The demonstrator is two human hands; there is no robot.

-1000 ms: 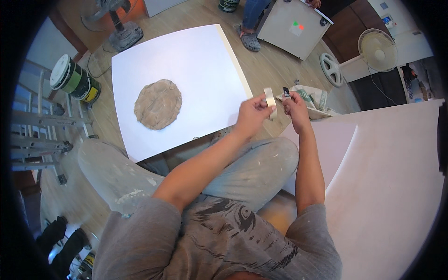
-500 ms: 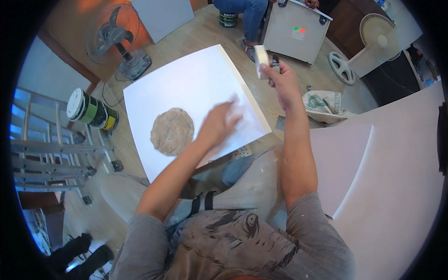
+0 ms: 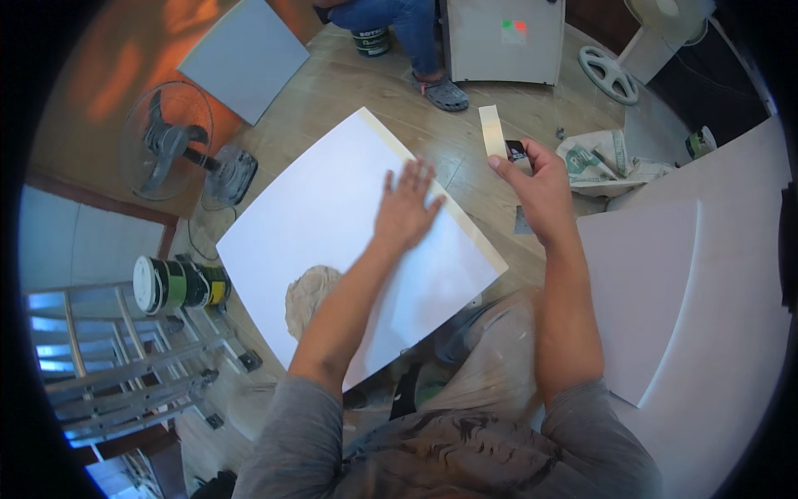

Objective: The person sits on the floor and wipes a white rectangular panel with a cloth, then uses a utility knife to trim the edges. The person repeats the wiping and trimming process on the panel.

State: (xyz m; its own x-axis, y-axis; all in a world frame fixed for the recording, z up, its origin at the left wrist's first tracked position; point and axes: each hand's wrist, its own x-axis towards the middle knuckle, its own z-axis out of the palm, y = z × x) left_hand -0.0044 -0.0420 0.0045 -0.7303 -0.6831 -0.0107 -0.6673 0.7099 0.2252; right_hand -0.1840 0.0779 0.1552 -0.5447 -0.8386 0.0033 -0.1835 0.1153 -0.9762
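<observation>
A white square panel (image 3: pixel 307 191) lies tilted before me, with a cream strip (image 3: pixel 465 222) along its far right edge. My left hand (image 3: pixel 407 204) lies flat on the panel, its spread fingertips touching that strip. In my right hand (image 3: pixel 540 187), raised beyond the panel's right side, is what looks like a cream roll of masking tape (image 3: pixel 492 133), seen edge-on. A small black thing (image 3: pixel 517 152) sits in the same grip; its kind is unclear. A round, crumpled grey-brown cloth-like pad (image 3: pixel 306 295) rests on the panel, partly hidden by my left forearm.
A ladder (image 3: pixel 133 358) and a paint bucket (image 3: pixel 179 284) lie at left, below a floor fan (image 3: pixel 179 145). A seated person's foot (image 3: pixel 440 91) is ahead, beside a pale cabinet (image 3: pixel 503 50). A sack (image 3: pixel 597 158) and a large pale board (image 3: pixel 731 249) are at right.
My left hand has moved from a blur over the panel to rest at its far right edge. The view has shifted. My right hand still grips the roll.
</observation>
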